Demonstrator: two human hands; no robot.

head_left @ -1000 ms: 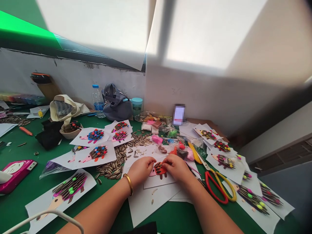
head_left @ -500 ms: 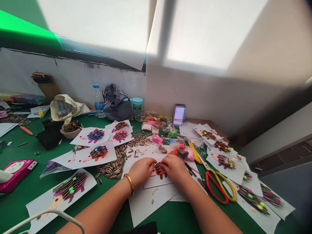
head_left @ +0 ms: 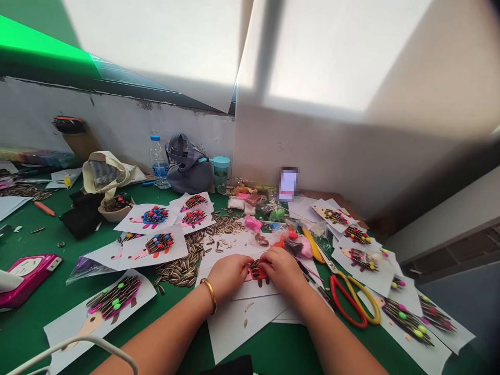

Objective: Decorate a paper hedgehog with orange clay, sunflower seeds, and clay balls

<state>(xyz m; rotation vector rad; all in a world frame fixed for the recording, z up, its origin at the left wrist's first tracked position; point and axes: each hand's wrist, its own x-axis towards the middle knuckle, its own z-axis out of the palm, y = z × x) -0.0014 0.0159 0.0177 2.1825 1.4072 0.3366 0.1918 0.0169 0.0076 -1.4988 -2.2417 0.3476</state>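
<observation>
Both hands meet over a small clay hedgehog (head_left: 260,272) with an orange-red body, a pink face and brown feet, on white paper (head_left: 238,291). Striped sunflower seeds stick in its back. At its left side is my left hand (head_left: 229,275), a gold bangle on the wrist, its fingers curled and the tips together by the seeds. My right hand (head_left: 284,268) bends over the right side, thumb and fingers pinched against the body. Whatever lies between the fingertips of either hand is too small and hidden to make out. A pile of sunflower seeds (head_left: 183,265) lies left of the paper.
Finished-looking seed hedgehogs on cards (head_left: 113,302) lie on both sides. Scissors (head_left: 347,291) with red and yellow handles are right of my hand. Bagged coloured clay (head_left: 277,214), a water bottle (head_left: 158,164), a grey bag (head_left: 189,166) and a phone (head_left: 288,183) stand behind.
The fingers of both hands have shifted slightly over the hedgehog's back. The whole view has moved a touch; the other things lie as before.
</observation>
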